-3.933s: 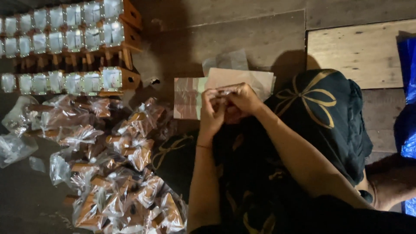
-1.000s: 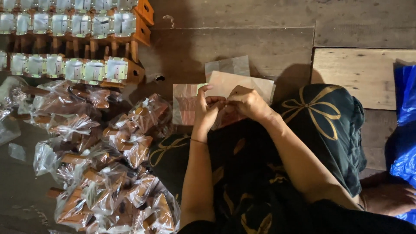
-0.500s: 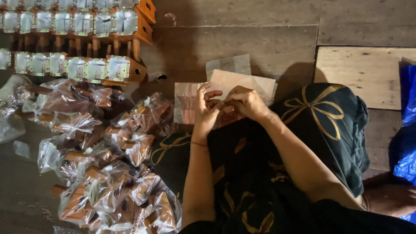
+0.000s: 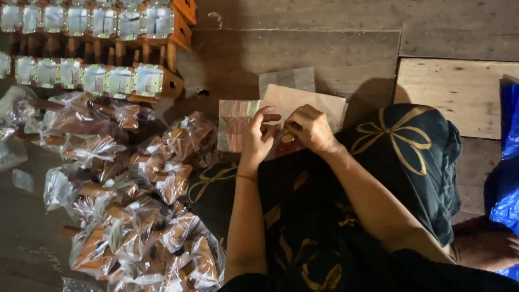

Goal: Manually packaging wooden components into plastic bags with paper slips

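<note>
Clear plastic sleeves (image 4: pixel 303 103) on wooden floor (image 4: pixel 324 48); both hands, left (image 4: pixel 258 135) and right (image 4: pixel 311 128), still pinching one sleeve, fingers curled, barely moved; wrapped brown wooden pieces (image 4: pixel 135 216) beside.

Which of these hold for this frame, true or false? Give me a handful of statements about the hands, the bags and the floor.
1. Both hands, left hand and right hand, meet over the clear plastic sheets. True.
2. The pile of filled clear bags lies to the person's right. False: it lies to their left.
3. The bagged wooden pieces sit on a metal table. False: on the wooden plank floor.
4. Blue plastic shows at the right edge. True.
</note>
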